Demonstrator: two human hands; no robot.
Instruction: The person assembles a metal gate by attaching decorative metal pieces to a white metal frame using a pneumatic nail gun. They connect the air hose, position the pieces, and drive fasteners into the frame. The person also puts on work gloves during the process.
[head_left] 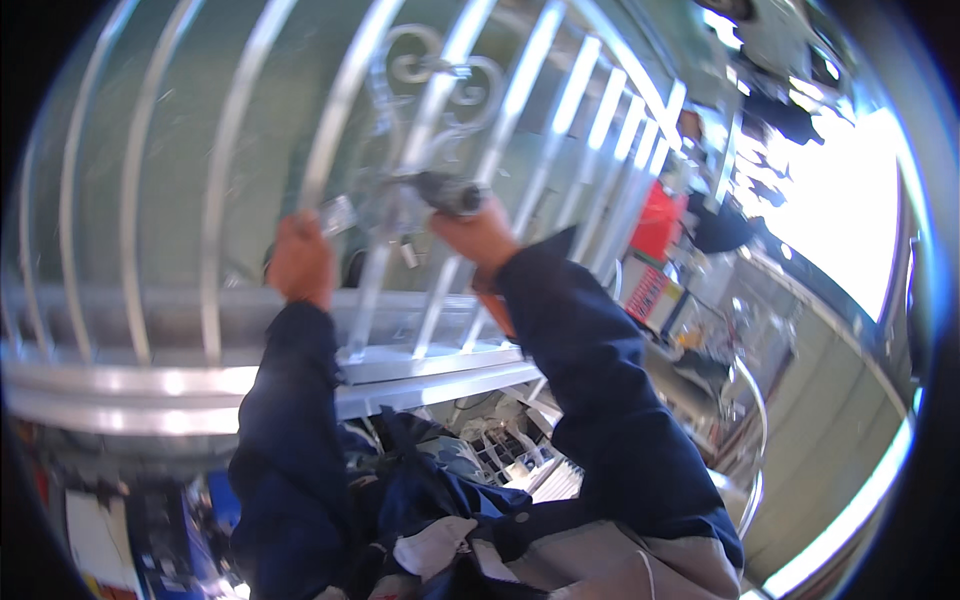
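Observation:
My right hand (475,238) is closed round a grey-bodied power drill (447,192). The tool's narrow front end points left, toward an upright bar of a silvery metal railing (228,190). Motion blur hides whether its tip touches the bar. To its left, my left hand (302,258) is closed in front of another upright bar. A small shiny piece (337,215) shows right beside its fingers; whether they grip that piece or the bar is unclear. Just beyond the drill, a scrollwork ornament (440,80) with curled ends sits among the bars.
The railing's bottom rail (440,378) runs across in front of me. To the right are a red object (658,220), a red-and-white box (650,295) and a white cable (757,430). At lower left stand a white panel (100,535) and dark items, mostly blurred.

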